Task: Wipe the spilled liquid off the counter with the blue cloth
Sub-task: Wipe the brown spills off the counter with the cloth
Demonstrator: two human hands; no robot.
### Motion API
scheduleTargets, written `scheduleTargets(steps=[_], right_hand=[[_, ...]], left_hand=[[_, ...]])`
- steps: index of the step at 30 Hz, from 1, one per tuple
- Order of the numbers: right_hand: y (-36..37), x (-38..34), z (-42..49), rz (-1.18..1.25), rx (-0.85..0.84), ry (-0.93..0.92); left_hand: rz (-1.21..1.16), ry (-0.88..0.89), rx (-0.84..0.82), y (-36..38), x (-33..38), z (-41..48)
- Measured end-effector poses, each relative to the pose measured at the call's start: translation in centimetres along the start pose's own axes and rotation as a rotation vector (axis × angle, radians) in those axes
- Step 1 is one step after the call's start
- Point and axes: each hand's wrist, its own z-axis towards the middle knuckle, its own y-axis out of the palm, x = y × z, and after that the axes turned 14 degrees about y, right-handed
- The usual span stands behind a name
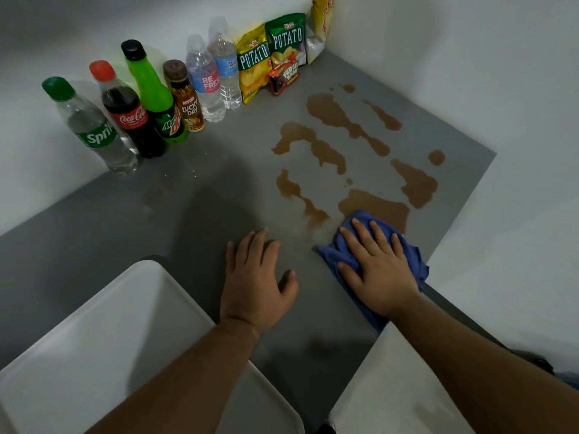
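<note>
Grey counter [200, 195] in a white corner; bottles [150, 98] at ten o'clock, clear of the mess; left hand [255, 280] flat and empty, probably bracing; right hand [377, 270] presses the cloth [360, 222] flat, at the spill's [326, 114] near edge, one o'clock.

Bottles [91, 126] read Sprite, Coca-Cola, Mountain Dew, Kopiko Lucky Day; bags [253, 67] read Potato.

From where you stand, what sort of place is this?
Probably a pantry or snack corner: a grey counter set against white walls, with soft-drink bottles and potato chip bags lined up along the wall.
</note>
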Motion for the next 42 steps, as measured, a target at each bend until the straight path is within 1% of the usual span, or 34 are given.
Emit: scheduleTargets(steps=[2, 4, 6, 8, 10, 14, 19, 20, 22, 25, 27, 29, 32, 34, 37, 40, 42], right_hand=[[-0.1, -1.6, 1.3, 0.015, -0.001, 0.039], [0.2, -2.7, 1.1, 0.029, -0.007, 0.013], [0.6, -2.1, -0.7, 0.032, -0.013, -0.088], [1.0, 0.0, -2.6, 0.025, -0.006, -0.193], [0.7, 2.3, -2.8, 0.015, -0.006, -0.234], [-0.5, 3.3, 0.7, -0.004, -0.017, -0.137], [-0.9, -0.9, 3.8, -0.002, -0.009, -0.039], [-0.7, -1.4, 3.5, -0.002, -0.008, -0.050], [-0.2, -1.0, 2.0, 0.001, -0.013, -0.134], [0.0, 2.4, 0.6, -0.012, -0.011, -0.270], [-0.5, 4.6, 1.2, -0.018, -0.008, -0.263], [-0.9, 5.4, 2.8, -0.015, 0.000, -0.200], [-1.5, 3.5, 5.5, 0.001, 0.016, -0.113], [-1.6, 1.7, 6.3, 0.003, 0.000, -0.090], [-1.4, 0.5, 4.8, 0.008, -0.018, -0.182], [-0.9, 2.7, 2.1, -0.020, -0.019, -0.312], [-1.0, 5.0, 1.6, -0.031, -0.004, -0.288]], left_hand=[[0.008, 0.000, -0.012, 0.0, 0.1, 0.1], [0.024, -0.005, -0.025, 0.1, 0.1, 0.1], [0.033, -0.006, -0.035, 0.2, 0.0, 0.0], [0.041, -0.007, -0.038, 0.2, 0.0, 0.0], [0.050, -0.007, -0.027, 0.2, 0.1, 0.0], [0.072, 0.001, -0.025, 0.3, 0.2, 0.0], [0.055, -0.011, -0.044, 0.1, 0.3, 0.1], [0.043, -0.014, -0.044, 0.1, 0.3, 0.1], [0.025, -0.025, -0.048, 0.0, 0.3, 0.1], [0.018, -0.032, -0.031, -0.1, 0.4, 0.1], [0.024, -0.024, -0.023, -0.1, 0.5, 0.1], [0.029, -0.020, -0.012, -0.1, 0.5, 0.1], [0.026, -0.013, -0.008, -0.1, 0.6, 0.1], [0.025, -0.012, -0.006, -0.1, 0.6, 0.1], [0.025, -0.015, -0.005, -0.2, 0.6, 0.2], [0.022, -0.016, 0.004, -0.2, 0.6, 0.1], [0.025, -0.018, -0.003, -0.2, 0.5, 0.1]])
